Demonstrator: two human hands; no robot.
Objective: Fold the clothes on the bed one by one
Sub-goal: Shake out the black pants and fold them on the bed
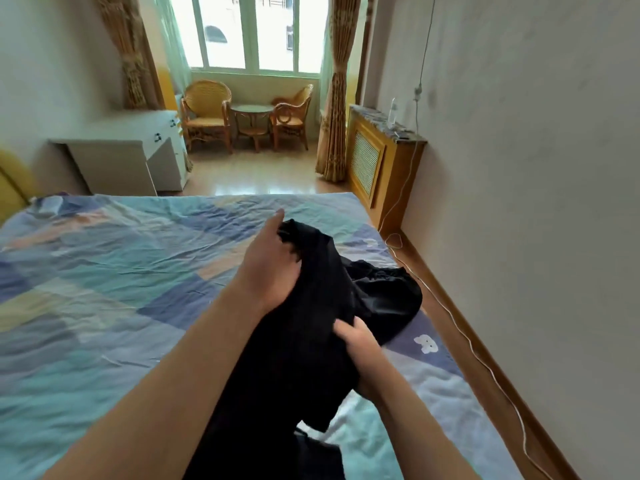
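A black garment (311, 341) hangs bunched between my two hands above the right side of the bed (104, 289). My left hand (273, 268) grips its upper edge, thumb raised. Lower and to the right, my right hand (360, 344) clutches a fold in its middle. Part of the cloth drapes onto the patchwork sheet at the right (391, 292), and its lower end falls toward me out of view.
The bed's right edge runs beside a wooden floor strip and a wall, with a white cable (474, 344) trailing along it. A wooden radiator cover (377, 161) stands beyond. A white desk (138, 157), wicker chairs (207, 116) and a small table sit by the window.
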